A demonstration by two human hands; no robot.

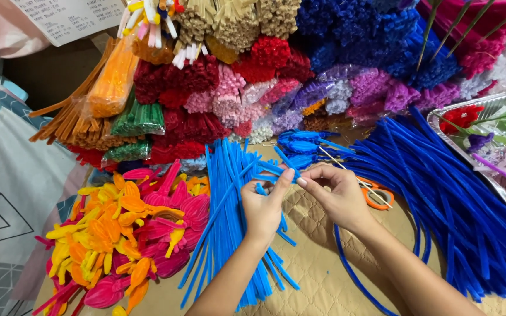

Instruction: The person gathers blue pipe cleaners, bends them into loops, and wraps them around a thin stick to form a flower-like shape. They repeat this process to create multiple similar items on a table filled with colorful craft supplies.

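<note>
A light blue pipe cleaner (266, 175) is pinched between the fingertips of two hands: the left hand (263, 208) is closed around its bent end, and the right hand (336, 193) grips it with thumb and forefinger, just above a quilted tan mat (317, 263). One loose pile of light blue stems (229, 222) is spread beneath the left hand. One larger heap of dark blue stems (458, 205) is seen to the right. One pair of orange scissors (377, 196) is partly hidden behind the right hand. Pink, yellow and orange petal shapes (124, 234), too many to count, are piled at left.
</note>
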